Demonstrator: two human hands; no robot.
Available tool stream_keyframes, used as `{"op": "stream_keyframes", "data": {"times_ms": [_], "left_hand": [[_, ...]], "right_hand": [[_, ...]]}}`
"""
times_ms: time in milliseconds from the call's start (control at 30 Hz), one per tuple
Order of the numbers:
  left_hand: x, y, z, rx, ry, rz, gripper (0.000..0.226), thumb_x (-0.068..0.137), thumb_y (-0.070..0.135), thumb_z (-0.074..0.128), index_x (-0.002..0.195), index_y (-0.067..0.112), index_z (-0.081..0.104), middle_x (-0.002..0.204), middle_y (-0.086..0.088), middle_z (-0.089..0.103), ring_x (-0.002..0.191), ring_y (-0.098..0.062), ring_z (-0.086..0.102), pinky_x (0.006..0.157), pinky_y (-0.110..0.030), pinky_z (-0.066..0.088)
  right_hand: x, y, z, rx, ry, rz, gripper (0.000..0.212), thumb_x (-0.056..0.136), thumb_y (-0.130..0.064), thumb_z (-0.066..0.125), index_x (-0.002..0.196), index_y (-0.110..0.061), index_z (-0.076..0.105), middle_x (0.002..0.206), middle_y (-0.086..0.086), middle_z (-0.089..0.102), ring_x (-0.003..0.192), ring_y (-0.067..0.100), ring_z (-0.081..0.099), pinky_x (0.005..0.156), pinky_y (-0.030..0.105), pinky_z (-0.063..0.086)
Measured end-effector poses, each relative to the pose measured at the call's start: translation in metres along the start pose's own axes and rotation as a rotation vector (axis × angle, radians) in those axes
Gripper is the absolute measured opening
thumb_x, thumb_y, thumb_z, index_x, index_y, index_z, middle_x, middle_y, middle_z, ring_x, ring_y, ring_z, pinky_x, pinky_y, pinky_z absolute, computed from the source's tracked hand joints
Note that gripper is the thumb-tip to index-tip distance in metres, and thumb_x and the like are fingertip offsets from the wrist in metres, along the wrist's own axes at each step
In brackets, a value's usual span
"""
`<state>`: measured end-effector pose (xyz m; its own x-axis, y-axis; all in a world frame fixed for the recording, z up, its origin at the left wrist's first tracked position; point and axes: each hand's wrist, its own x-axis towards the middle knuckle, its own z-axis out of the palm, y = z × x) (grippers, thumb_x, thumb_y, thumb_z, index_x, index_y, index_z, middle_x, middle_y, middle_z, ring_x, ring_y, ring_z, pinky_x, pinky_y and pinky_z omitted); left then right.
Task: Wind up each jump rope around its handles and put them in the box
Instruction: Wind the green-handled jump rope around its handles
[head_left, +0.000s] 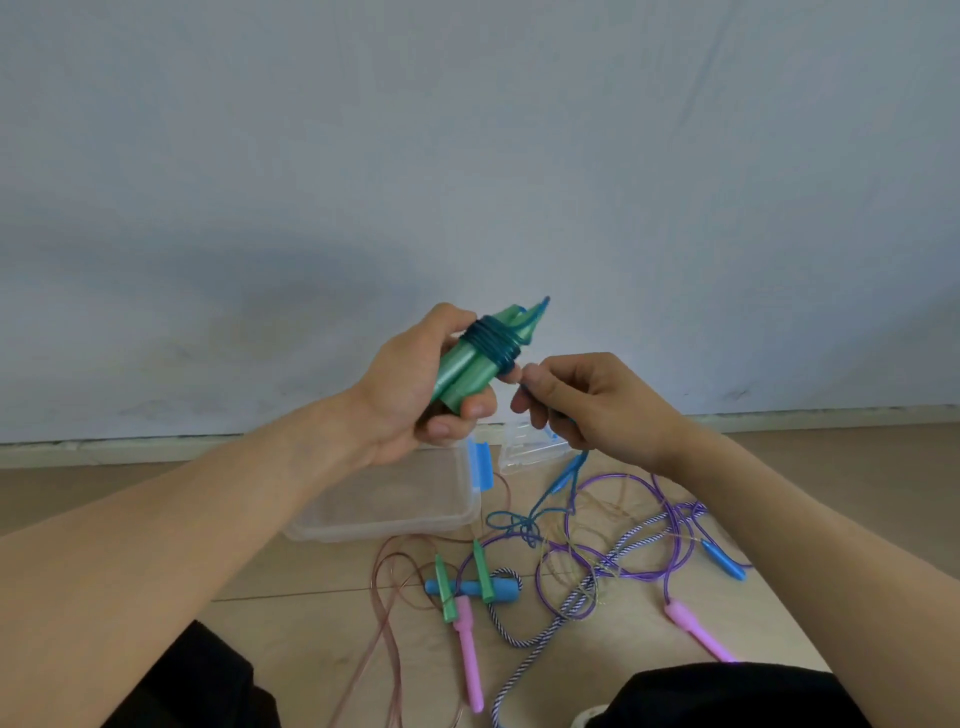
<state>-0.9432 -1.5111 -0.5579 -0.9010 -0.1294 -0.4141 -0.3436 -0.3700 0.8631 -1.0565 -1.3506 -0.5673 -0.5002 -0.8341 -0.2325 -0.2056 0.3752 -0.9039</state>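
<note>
My left hand (410, 395) grips two green jump-rope handles (465, 371) held side by side, tips up and to the right. Several turns of teal rope (493, 340) are wound around them near the top. My right hand (582, 400) pinches the loose length of that teal rope (545, 499), which hangs down to the floor. A clear plastic box (395, 512) with a blue latch lies open on the floor below my left hand.
The clear lid (524, 449) lies right of the box. On the wooden floor lie tangled ropes: purple (670, 519), striped (540, 629), pink-clear (384, 608), with green (480, 571), blue (470, 588) and pink handles (470, 654). A grey wall stands behind. My knees are at the bottom.
</note>
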Motion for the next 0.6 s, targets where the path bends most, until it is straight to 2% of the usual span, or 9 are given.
{"op": "stream_keyframes", "data": {"times_ms": [100,233,367,433,500,600], "left_hand": [[0.002,0.001,-0.005,0.072,0.153,0.005,0.042,0.097,0.043,0.034,0.089,0.01,0.057,0.052,-0.01,0.046,0.038,-0.014,0.023,0.047,-0.026,0.01],[0.003,-0.001,-0.008,0.163,0.249,-0.072,0.033,0.098,0.042,0.036,0.091,0.015,0.054,0.056,-0.011,0.051,0.039,-0.016,0.026,0.044,-0.021,0.015],[0.002,0.001,-0.009,0.014,0.183,-0.052,0.037,0.098,0.04,0.033,0.1,0.011,0.056,0.055,-0.01,0.048,0.037,-0.015,0.026,0.042,-0.018,0.013],[0.001,0.004,-0.009,-0.037,0.143,-0.026,0.038,0.097,0.039,0.032,0.106,0.012,0.057,0.055,-0.009,0.046,0.037,-0.014,0.025,0.044,-0.021,0.011],[0.001,0.004,-0.009,-0.041,0.125,-0.017,0.043,0.098,0.039,0.031,0.105,0.007,0.059,0.055,-0.009,0.046,0.037,-0.015,0.025,0.044,-0.022,0.011],[0.0,0.002,-0.01,-0.033,0.059,-0.039,0.043,0.098,0.04,0.03,0.106,0.007,0.057,0.054,-0.01,0.045,0.037,-0.015,0.025,0.044,-0.023,0.01]], "right_hand": [[-0.001,0.0,0.005,-0.21,-0.021,-0.041,0.032,0.101,-0.034,0.05,0.088,-0.016,0.072,0.065,-0.003,0.061,0.051,0.009,0.044,0.052,0.019,0.037],[-0.004,-0.003,0.018,-0.336,-0.06,0.0,0.035,0.102,-0.033,0.046,0.082,-0.016,0.068,0.062,-0.001,0.058,0.046,0.002,0.043,0.051,0.015,0.037],[-0.004,-0.009,0.029,-0.291,-0.096,0.06,0.042,0.103,-0.026,0.041,0.07,-0.012,0.062,0.051,-0.003,0.049,0.041,0.004,0.038,0.047,0.015,0.033],[-0.004,-0.01,0.031,-0.249,-0.104,0.118,0.047,0.103,-0.027,0.038,0.068,-0.01,0.063,0.048,-0.001,0.051,0.04,0.007,0.041,0.048,0.018,0.036],[-0.003,-0.01,0.031,-0.189,-0.104,0.166,0.049,0.104,-0.033,0.037,0.074,-0.008,0.066,0.052,0.004,0.062,0.042,0.015,0.051,0.051,0.026,0.044],[-0.004,-0.009,0.033,-0.048,-0.07,0.111,0.033,0.1,-0.041,0.049,0.104,-0.012,0.065,0.078,0.011,0.073,0.058,0.026,0.068,0.062,0.039,0.056]]}}
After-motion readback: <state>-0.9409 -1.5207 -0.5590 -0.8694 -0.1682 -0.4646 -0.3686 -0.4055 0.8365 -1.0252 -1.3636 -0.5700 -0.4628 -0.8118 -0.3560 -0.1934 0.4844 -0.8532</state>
